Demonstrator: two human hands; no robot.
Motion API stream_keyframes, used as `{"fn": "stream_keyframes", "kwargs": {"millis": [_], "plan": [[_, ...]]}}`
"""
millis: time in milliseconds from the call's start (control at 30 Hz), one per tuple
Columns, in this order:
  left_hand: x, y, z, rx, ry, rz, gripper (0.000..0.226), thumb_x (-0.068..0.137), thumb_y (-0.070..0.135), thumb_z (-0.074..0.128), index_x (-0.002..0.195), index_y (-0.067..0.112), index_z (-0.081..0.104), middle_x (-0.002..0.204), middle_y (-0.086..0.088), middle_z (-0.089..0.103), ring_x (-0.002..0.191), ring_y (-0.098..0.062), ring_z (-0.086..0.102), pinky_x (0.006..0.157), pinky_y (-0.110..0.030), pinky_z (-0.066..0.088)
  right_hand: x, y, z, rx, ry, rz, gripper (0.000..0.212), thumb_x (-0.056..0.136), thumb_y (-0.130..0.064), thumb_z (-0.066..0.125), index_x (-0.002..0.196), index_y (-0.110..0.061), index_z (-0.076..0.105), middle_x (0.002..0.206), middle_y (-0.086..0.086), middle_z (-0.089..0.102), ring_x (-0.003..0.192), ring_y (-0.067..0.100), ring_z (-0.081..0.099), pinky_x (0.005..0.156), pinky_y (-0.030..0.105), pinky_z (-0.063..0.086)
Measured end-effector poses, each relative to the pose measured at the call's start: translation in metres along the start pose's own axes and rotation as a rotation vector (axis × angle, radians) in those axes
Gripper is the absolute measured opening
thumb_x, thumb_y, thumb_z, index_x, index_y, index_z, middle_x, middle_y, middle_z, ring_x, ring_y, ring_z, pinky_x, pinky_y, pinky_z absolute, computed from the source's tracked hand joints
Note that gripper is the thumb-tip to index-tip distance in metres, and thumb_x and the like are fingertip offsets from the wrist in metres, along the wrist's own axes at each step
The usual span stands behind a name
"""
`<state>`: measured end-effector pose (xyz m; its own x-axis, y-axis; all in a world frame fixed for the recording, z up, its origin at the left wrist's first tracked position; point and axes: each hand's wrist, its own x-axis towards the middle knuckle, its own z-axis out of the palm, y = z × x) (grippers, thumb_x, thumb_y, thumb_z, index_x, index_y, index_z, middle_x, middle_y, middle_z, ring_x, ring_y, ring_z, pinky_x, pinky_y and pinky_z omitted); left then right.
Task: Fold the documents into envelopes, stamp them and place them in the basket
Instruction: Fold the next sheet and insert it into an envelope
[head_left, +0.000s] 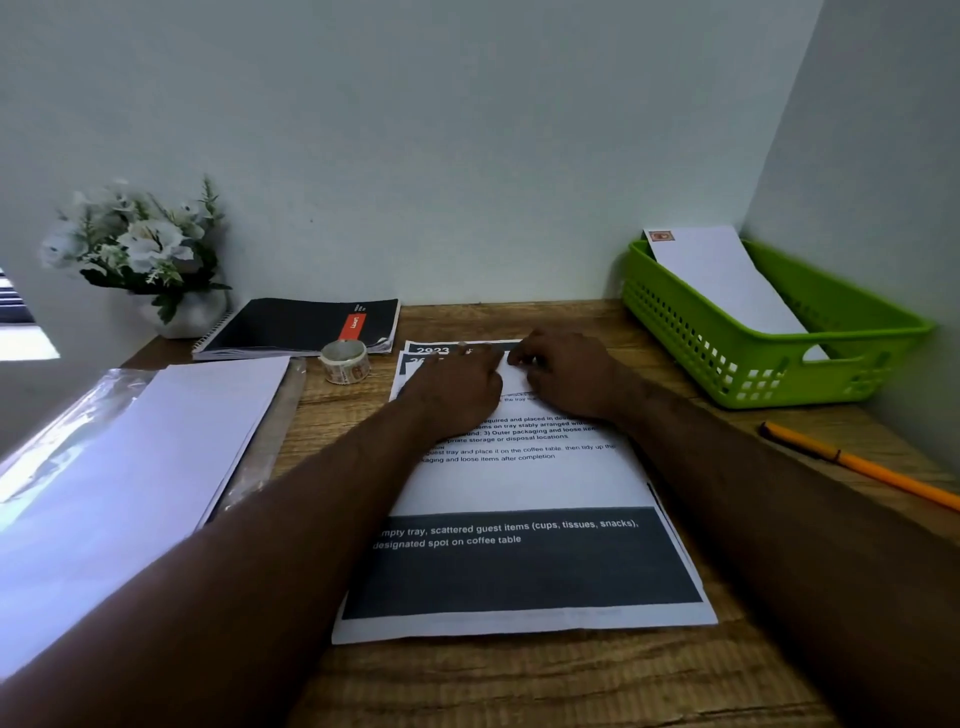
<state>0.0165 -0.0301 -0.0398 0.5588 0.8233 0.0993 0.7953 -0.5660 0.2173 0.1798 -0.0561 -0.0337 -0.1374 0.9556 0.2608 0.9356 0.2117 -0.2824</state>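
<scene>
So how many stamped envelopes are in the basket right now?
1: a stamped envelope leans inside the green basket at the desk's far right. Others beneath it may be hidden.
</scene>
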Motion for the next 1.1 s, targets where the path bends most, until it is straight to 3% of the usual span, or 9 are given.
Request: {"fn": "stream_keyframes", "kwargs": {"millis": [100,300,633,833,933,1033,1100], "plan": [[0.0,-0.001,0.0,0.001,-0.012,-0.007,0.05,0.101,0.022,0.027,0.151,0.02,0.024,0.154,-0.009,0.031,0.144,-0.027,0.022,0.116,-0.045,0.019,0.002,-0.01,0.004,-0.132,-0.046,0.035,0.045,0.089,-0.02,0.046,0.131,-0.033,0.051,0.133,-0.002,0.049,0.126,0.025,0.04,0.102,0.044,0.031],[0.005,-0.004,0.005,0.031,-0.03,-0.007,0.051,0.101,0.024,0.025,0.152,0.019,0.021,0.157,-0.004,0.026,0.145,-0.027,0.018,0.117,-0.047,0.017,-0.001,-0.017,0.006,-0.233,-0.081,0.063,0.051,0.088,-0.019,0.043,0.137,-0.031,0.042,0.138,0.001,0.042,0.128,0.029,0.036,0.102,0.047,0.029],[0.003,-0.001,0.001,0.065,-0.047,-0.029,0.05,0.102,0.027,0.025,0.15,0.015,0.024,0.159,-0.003,0.021,0.146,-0.024,0.016,0.117,-0.049,0.017,0.003,-0.01,0.0,-0.399,-0.071,0.128,0.04,0.087,-0.024,0.04,0.123,-0.015,0.052,0.132,0.009,0.047,0.121,0.034,0.044,0.101,0.045,0.033],[0.003,-0.003,0.0,0.051,-0.053,-0.02,0.05,0.102,0.026,0.024,0.151,0.018,0.022,0.159,0.0,0.019,0.147,-0.022,0.014,0.117,-0.048,0.016,-0.006,0.015,-0.015,-0.45,0.005,0.258,0.03,0.082,-0.019,0.044,0.103,-0.011,0.064,0.119,0.012,0.061,0.107,0.031,0.058,0.091,0.037,0.046],[0.005,-0.005,0.002,0.04,-0.054,-0.007,0.05,0.102,0.027,0.025,0.152,0.023,0.02,0.159,0.001,0.019,0.147,-0.022,0.015,0.117,-0.048,0.016,-0.014,0.02,-0.018,-0.459,0.091,0.395,0.031,0.085,-0.016,0.046,0.11,-0.009,0.061,0.122,0.012,0.058,0.112,0.032,0.053,0.095,0.039,0.039],[0.009,-0.007,0.004,0.035,-0.05,0.0,0.051,0.101,0.028,0.025,0.151,0.024,0.022,0.159,0.001,0.02,0.146,-0.022,0.017,0.117,-0.049,0.018,-0.009,0.015,-0.009,-0.496,0.17,0.231,0.031,0.089,-0.018,0.041,0.117,-0.012,0.055,0.123,0.013,0.056,0.112,0.033,0.052,0.092,0.041,0.039],[0.01,-0.007,0.005,0.045,-0.038,-0.006,0.051,0.1,0.028,0.025,0.151,0.023,0.023,0.159,0.0,0.022,0.145,-0.022,0.019,0.116,-0.05,0.02,-0.001,0.007,0.001,-0.318,0.15,0.064,0.035,0.096,-0.024,0.039,0.126,-0.011,0.05,0.128,0.013,0.054,0.117,0.032,0.05,0.096,0.038,0.037]]}}
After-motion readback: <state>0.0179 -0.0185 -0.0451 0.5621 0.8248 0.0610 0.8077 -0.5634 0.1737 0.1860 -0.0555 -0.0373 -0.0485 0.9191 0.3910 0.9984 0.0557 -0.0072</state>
